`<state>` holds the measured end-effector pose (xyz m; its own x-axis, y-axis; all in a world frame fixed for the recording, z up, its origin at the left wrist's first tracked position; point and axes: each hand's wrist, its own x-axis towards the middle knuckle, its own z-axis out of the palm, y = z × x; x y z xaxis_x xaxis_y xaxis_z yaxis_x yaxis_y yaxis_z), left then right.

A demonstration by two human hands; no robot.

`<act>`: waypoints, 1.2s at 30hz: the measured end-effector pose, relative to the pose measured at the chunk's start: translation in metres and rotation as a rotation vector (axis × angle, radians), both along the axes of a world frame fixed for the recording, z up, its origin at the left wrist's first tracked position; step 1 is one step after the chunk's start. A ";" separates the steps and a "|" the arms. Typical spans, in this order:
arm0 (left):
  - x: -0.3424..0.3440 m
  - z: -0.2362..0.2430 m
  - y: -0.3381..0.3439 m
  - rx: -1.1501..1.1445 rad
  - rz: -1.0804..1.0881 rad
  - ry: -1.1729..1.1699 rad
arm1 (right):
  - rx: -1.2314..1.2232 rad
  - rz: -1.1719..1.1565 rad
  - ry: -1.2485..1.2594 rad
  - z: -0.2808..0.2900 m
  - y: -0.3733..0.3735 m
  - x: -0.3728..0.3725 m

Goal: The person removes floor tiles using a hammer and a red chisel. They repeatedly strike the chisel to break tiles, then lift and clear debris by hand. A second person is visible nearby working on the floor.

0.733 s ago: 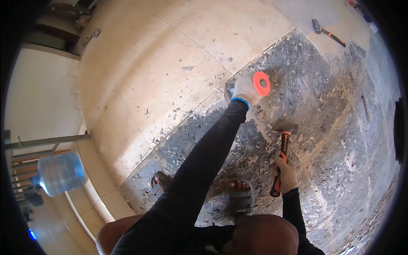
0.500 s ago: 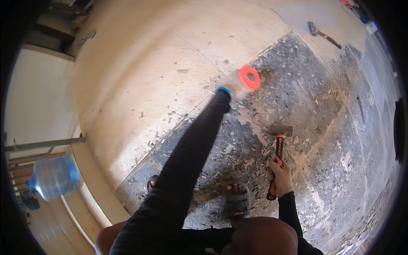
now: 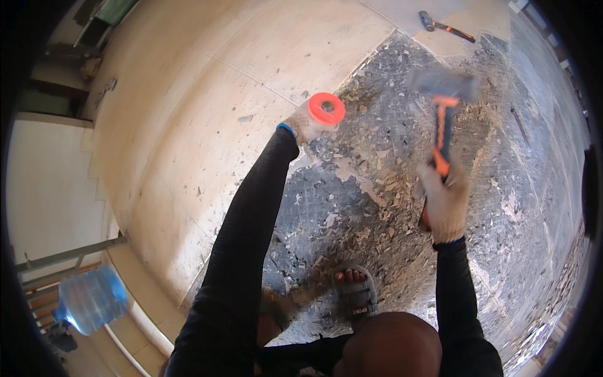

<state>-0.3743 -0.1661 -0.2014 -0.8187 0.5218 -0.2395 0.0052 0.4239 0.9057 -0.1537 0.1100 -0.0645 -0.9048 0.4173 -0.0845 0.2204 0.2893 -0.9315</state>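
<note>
My left hand (image 3: 308,125), in a pale work glove with a blue cuff, is closed round a chisel with a round orange-red hand guard (image 3: 339,115). The grey struck end shows in the middle of the guard; the glove and guard hide most of the shaft. It is held at the border between the tiles and the broken-up floor. My right hand (image 3: 449,201), gloved too, is wrapped round the black-and-orange handle of a club hammer (image 3: 443,135). The hammer is raised, its head blurred by motion, to the right of the chisel and apart from it.
Beige tiles (image 3: 188,113) cover the floor at left. Tile chips and dust (image 3: 383,207) lie over the grey bared floor. A second hammer (image 3: 447,27) rests at the far right, with a thin rod (image 3: 520,125) nearer. At left are a blue water jug (image 3: 93,300) and a railing (image 3: 72,256).
The club hammer has risen from low by my right foot to chest-of-view height, farther from me. My left hand with the chisel appears farther left, partly because the whole view has shifted.
</note>
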 end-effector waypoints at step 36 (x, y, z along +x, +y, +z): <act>-0.004 -0.010 0.022 -0.144 -0.103 0.083 | 0.103 0.233 -0.201 0.044 0.009 -0.035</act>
<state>-0.3781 -0.1445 -0.2116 -0.7830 0.5688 -0.2518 0.1268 0.5423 0.8305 -0.1883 0.1192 -0.0205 -0.9464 0.2169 -0.2394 0.3141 0.4443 -0.8390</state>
